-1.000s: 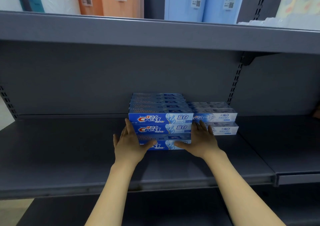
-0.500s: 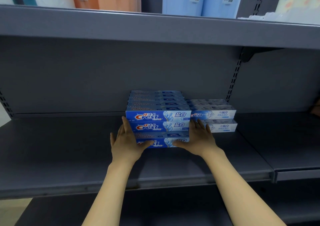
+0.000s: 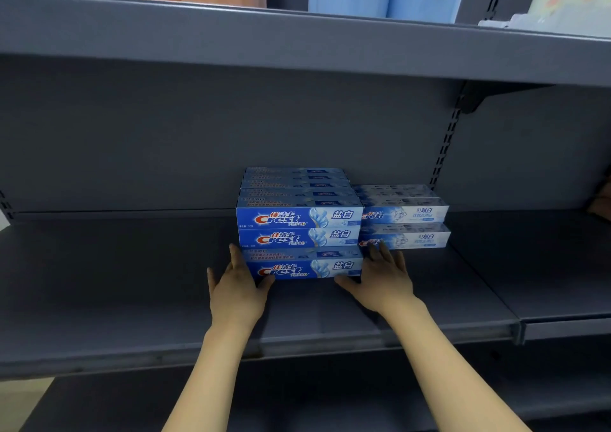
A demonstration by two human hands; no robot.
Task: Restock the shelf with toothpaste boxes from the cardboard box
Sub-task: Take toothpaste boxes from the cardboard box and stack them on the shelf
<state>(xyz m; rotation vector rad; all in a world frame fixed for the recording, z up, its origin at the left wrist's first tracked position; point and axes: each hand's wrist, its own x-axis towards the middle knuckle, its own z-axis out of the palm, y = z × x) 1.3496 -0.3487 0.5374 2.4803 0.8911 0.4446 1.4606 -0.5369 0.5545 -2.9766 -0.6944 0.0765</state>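
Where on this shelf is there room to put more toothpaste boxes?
The shelf is bare left of the blue Crest stack, out to the left edge. There is bare room too right of the white Crest boxes. It is crowded in the middle, where the left hand and right hand flank the front blue box.

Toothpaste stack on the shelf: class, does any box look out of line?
Yes. The bottom blue box sits forward of the two blue boxes above it, so the stack front is stepped. The left hand and right hand bracket its ends.
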